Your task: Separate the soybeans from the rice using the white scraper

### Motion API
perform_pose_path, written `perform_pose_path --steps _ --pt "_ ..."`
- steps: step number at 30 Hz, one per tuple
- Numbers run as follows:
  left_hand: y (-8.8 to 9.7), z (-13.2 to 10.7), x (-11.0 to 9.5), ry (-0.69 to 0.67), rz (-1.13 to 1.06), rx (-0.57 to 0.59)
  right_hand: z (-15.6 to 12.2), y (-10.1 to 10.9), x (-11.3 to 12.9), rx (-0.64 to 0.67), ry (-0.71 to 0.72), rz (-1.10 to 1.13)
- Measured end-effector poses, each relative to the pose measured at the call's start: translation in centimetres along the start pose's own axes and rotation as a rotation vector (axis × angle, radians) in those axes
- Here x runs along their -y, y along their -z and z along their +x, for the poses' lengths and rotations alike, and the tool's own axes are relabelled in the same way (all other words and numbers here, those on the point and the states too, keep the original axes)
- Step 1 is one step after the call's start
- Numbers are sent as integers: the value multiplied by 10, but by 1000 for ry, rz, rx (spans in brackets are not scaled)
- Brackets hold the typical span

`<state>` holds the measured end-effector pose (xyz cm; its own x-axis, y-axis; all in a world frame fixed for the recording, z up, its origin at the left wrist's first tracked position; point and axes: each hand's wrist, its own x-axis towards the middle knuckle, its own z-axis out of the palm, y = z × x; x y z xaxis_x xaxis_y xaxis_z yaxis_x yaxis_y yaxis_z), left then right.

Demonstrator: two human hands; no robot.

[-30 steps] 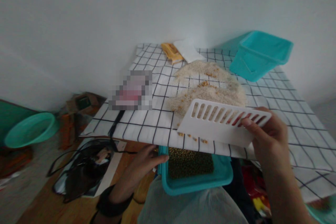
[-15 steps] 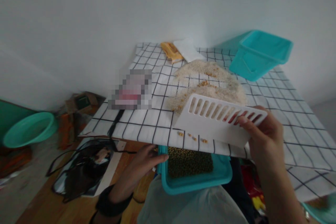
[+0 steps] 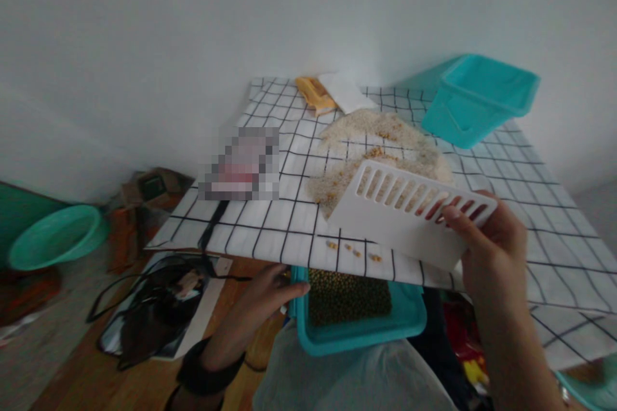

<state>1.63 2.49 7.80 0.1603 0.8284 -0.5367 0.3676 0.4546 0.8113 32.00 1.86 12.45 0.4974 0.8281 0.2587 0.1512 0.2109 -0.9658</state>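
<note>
The right hand (image 3: 496, 244) has its grip closed on a white scraper (image 3: 405, 231) with slots, tilted near the grain (image 3: 332, 183) on the desk (image 3: 270, 225). The left hand (image 3: 267, 295) grips a blue-green tub (image 3: 357, 343) of beans (image 3: 349, 302) below the edge.

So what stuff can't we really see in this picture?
In the head view:
Right hand: fingers partly hidden behind the slotted white plastic scraper.
Turquoise rectangular plastic tray: far side hidden by the black-and-white checked cloth.
Pinkish-grey object on the cloth: blurred into square blocks, so I can't tell what it is.
Pale turquoise rounded container: cut off by the picture's right edge.
</note>
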Motion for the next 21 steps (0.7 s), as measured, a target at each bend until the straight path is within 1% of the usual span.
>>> perform_pose_path --steps 4,9,14,18,21 --pt "-1 3 2 -15 -31 14 1 -2 2 -53 38 4" --pt "-3 -1 0 -19 -33 -3 0 -7 1 -14 12 8" --pt "-3 -3 -2 -15 -25 -17 2 -9 2 -58 12 -3" --pt "-2 -1 -1 0 -31 2 3 -9 4 -33 19 46" --pt "-2 -1 1 -10 -40 -13 4 -11 5 1 29 64"
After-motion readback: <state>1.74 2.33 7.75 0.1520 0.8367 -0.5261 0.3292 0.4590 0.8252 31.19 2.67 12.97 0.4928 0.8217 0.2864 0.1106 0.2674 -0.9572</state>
